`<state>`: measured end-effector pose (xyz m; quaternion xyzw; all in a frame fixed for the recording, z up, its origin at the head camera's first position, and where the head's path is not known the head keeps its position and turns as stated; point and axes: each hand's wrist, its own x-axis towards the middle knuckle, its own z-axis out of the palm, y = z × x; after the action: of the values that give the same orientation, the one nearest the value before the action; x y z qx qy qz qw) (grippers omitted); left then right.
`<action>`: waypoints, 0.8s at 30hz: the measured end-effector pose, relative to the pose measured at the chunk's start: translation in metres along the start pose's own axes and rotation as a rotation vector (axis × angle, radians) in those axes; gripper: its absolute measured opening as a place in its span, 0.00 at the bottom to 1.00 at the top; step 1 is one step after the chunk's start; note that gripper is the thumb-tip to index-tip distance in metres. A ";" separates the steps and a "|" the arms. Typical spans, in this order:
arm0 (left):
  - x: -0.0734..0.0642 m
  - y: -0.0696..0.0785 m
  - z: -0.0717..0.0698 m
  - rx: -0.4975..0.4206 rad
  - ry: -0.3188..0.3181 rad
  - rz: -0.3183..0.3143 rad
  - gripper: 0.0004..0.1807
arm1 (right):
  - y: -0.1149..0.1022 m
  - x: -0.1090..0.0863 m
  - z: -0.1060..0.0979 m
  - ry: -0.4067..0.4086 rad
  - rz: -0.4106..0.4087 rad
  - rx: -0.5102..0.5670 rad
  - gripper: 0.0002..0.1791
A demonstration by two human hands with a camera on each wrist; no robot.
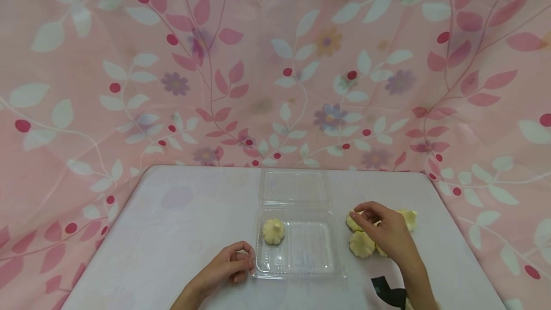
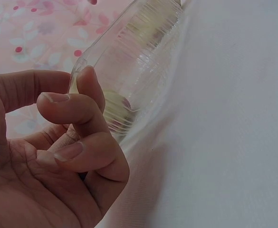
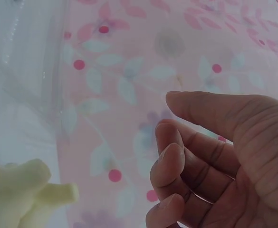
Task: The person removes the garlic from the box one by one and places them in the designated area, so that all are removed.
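Observation:
A clear plastic clamshell container [image 1: 301, 271] lies with its lid [image 1: 294, 186] folded back. One pale garlic bulb [image 1: 273, 231] sits in its left part. My left hand [image 1: 230, 264] is at the container's near left side, thumb and a fingertip pinching its rim in the left wrist view. On the right, my right hand [image 1: 385, 231] hovers over a group of garlic bulbs [image 1: 362, 245], partly covering them. Its fingers are loosely bent with nothing between them. In the right wrist view, garlic stems [image 3: 34, 175] show at lower left, apart from the fingertips.
The white-covered table [image 1: 172, 233] ends at a pink floral curtain [image 1: 267, 85] behind and at both sides. A black strap [image 1: 387, 293] is beside the right forearm at the near edge of the view.

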<state>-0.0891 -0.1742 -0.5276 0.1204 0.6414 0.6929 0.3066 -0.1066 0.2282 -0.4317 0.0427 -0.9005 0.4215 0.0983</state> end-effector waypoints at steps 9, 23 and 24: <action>0.000 0.000 0.000 -0.007 -0.010 0.007 0.15 | -0.007 0.004 0.009 -0.033 0.028 0.046 0.12; 0.000 -0.002 -0.001 -0.014 -0.008 0.003 0.16 | -0.014 0.010 0.025 -0.044 -0.016 0.090 0.09; 0.000 -0.002 -0.001 -0.014 -0.009 0.003 0.16 | -0.015 0.010 0.026 -0.046 -0.017 0.091 0.09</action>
<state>-0.0894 -0.1749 -0.5296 0.1223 0.6350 0.6972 0.3094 -0.1181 0.1982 -0.4345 0.0644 -0.8819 0.4603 0.0788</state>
